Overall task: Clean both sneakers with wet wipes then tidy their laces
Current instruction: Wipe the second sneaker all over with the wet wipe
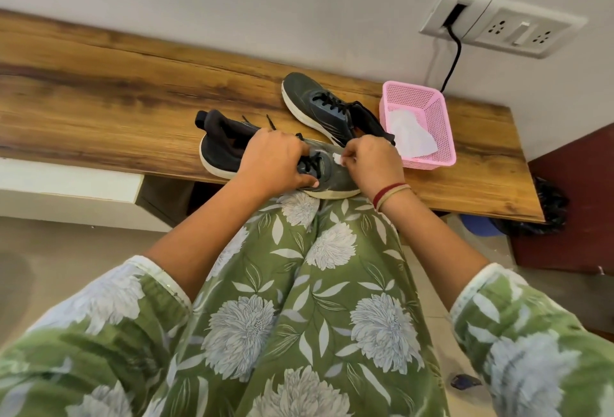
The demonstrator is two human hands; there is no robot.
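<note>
Wiping in progress: left hand grips near sneaker at bench edge, right hand pinches wipe against its toe, far sneaker sits beside basket holding spent wipe, and lace tidying looks not yet done.

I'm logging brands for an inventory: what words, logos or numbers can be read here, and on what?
None can be read. The near sneaker, far sneaker, pink basket and wall socket plate show no legible text or brand mark.
</note>
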